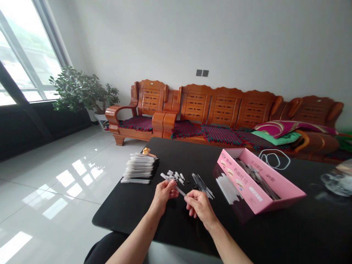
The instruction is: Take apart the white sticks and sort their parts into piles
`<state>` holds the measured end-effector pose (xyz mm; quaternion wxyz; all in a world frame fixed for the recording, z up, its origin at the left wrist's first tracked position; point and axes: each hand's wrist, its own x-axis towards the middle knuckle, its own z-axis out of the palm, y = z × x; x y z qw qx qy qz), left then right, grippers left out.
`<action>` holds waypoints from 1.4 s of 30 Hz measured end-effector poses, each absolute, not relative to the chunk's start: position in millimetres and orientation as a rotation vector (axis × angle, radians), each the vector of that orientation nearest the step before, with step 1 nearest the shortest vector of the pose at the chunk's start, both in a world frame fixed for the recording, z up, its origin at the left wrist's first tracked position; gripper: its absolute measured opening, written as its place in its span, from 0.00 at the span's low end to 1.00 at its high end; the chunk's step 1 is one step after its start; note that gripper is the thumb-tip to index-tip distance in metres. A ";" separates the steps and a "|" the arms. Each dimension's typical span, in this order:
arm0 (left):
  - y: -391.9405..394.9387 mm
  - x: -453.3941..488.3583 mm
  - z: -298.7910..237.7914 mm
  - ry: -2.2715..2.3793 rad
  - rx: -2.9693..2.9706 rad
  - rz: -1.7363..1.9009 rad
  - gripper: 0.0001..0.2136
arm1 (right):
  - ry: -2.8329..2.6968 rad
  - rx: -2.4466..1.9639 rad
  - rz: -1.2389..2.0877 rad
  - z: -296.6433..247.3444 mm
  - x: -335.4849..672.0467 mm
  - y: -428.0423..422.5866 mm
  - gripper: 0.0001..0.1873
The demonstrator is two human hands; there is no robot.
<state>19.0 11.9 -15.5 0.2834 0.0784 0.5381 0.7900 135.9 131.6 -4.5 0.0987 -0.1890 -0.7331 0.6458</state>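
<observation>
Between my two hands, a whitish pen barrel (180,191) slants above the dark table. My left hand (164,196) is closed, thumb and fingers pinching its upper left end. At the lower right end my right hand (201,208) pinches it with thumb and forefinger. Just beyond lie loose white pen caps (176,175). Several thin dark pen refills (202,186) lie beside my right hand, with small black pieces near them. Further right is a row of white pen barrels (228,189). A stack of pens (139,167) with whitish bodies and dark ends sits to the left.
A pink box (264,179) holding many dark slender items stands at the right of the black table (132,209). Behind it are a white cable loop (275,158) and, far right, a glassy object (338,183). A small yellow figure (146,150) is behind the stack. Wooden sofas (195,102) line the wall.
</observation>
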 end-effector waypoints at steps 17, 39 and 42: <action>9.9 12.7 -18.6 1.458 0.082 2.163 0.18 | -2.668 -0.858 0.371 -19.8 128.6 161.1 0.08; 11.4 18.8 -13.6 1.400 0.198 2.138 0.18 | -2.419 -0.390 1.666 -5.0 140.2 142.8 0.18; 4.6 6.1 -11.2 1.401 0.143 2.242 0.17 | -2.450 -0.401 1.633 4.6 147.0 157.2 0.15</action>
